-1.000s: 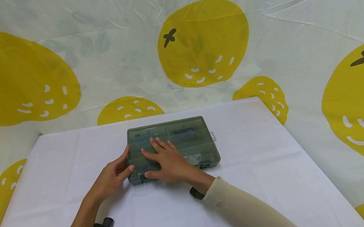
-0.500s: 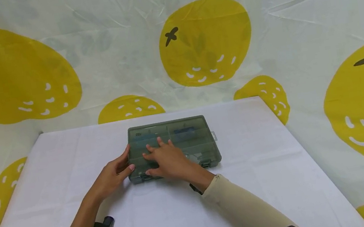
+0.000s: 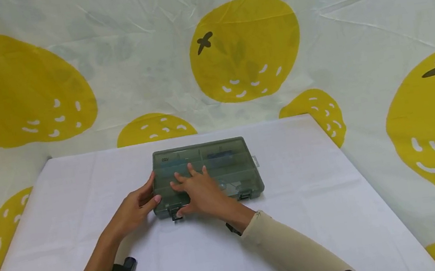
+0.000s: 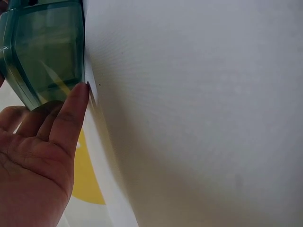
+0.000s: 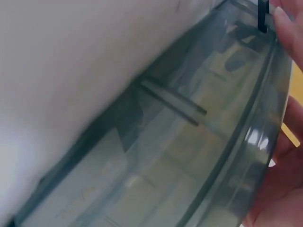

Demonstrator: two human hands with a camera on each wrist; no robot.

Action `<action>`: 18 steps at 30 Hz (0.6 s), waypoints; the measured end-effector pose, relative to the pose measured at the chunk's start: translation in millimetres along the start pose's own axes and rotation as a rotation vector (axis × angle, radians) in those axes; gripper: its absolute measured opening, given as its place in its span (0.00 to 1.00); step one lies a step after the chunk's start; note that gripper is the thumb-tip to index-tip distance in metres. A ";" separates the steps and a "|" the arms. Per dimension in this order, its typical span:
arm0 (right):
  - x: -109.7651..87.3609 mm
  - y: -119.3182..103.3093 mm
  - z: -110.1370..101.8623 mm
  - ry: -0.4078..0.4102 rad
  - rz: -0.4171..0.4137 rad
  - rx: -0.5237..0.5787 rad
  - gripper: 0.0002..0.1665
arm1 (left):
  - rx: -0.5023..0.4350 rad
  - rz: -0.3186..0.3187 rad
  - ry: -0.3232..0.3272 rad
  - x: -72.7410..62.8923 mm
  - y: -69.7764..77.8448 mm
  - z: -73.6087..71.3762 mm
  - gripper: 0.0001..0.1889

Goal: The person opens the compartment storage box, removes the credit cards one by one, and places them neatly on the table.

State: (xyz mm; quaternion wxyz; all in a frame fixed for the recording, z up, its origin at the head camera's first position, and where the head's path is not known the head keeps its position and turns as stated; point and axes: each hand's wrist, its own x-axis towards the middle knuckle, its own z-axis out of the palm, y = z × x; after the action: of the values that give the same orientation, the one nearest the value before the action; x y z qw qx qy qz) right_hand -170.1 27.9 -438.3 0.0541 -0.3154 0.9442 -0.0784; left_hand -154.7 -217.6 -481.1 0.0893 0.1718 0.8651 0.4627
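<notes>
A flat, see-through grey-green compartment box lies on the white-covered table, lid down. My left hand braces its left side, thumb at the lid's edge. In the left wrist view nearly straight fingers lie against the end wall. My right hand is spread over the lid, fingers reaching to the back left. Its thumb touches the left front latch, which is swung outward. The right front latch sits against the front wall. Bluish items show dimly through the lid.
White cloth covers the table. Behind it hangs a pale curtain with large yellow fruit prints. A hanging tab sticks out from the box's right side. Both wrists carry black camera bands.
The right fingers have drawn back slightly on the lid. The left front latch has swung outward under the right thumb. The left hand stays at the box's left side.
</notes>
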 end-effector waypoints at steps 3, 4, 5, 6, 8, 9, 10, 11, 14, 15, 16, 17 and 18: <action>-2.5 1.2 1.4 0.009 -0.011 0.008 0.55 | 0.004 -0.003 0.002 -0.2 -0.8 1.6 0.40; -2.4 1.3 1.7 0.005 -0.013 0.001 0.55 | 0.006 -0.006 0.001 -0.1 -1.1 1.3 0.40; -2.3 1.3 2.2 0.003 -0.017 -0.011 0.56 | 0.006 -0.011 0.002 -0.1 -1.3 1.2 0.40; -2.6 1.2 3.0 -0.001 -0.020 -0.024 0.57 | 0.006 -0.013 0.000 -0.1 -1.5 1.1 0.40; -3.8 0.9 4.9 -0.001 -0.027 -0.059 0.57 | 0.005 -0.013 -0.005 -0.2 -1.5 0.9 0.40; -4.4 0.8 6.1 0.003 -0.030 -0.079 0.57 | 0.003 -0.012 -0.006 -0.2 -1.3 0.8 0.40; -5.4 0.6 7.1 0.013 -0.035 -0.100 0.57 | 0.003 -0.012 -0.008 -0.3 -0.9 0.8 0.40; -6.4 0.7 8.3 0.026 -0.041 -0.116 0.56 | 0.001 -0.011 -0.007 -0.3 -0.7 0.9 0.40; -10.3 1.8 13.3 0.068 -0.061 -0.148 0.55 | 0.001 -0.009 -0.007 -0.2 -0.7 0.8 0.40; -11.5 2.4 15.0 0.085 -0.068 -0.158 0.54 | 0.000 -0.009 -0.008 -0.1 -0.9 0.6 0.40; -12.9 3.2 16.8 0.103 -0.077 -0.161 0.54 | 0.001 -0.007 -0.009 0.0 -0.7 0.6 0.40; -13.8 4.2 18.7 0.119 -0.086 -0.162 0.53 | 0.000 -0.006 -0.010 0.2 -0.6 0.5 0.40; -14.7 5.3 20.4 0.136 -0.095 -0.163 0.53 | 0.000 -0.002 -0.011 0.5 -0.4 0.3 0.40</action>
State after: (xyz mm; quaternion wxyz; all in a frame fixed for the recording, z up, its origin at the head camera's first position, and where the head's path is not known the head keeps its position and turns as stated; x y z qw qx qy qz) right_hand -158.5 38.6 -458.6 -0.0397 -0.3570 0.9329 -0.0253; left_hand -155.2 -217.4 -481.6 0.0945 0.1735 0.8647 0.4617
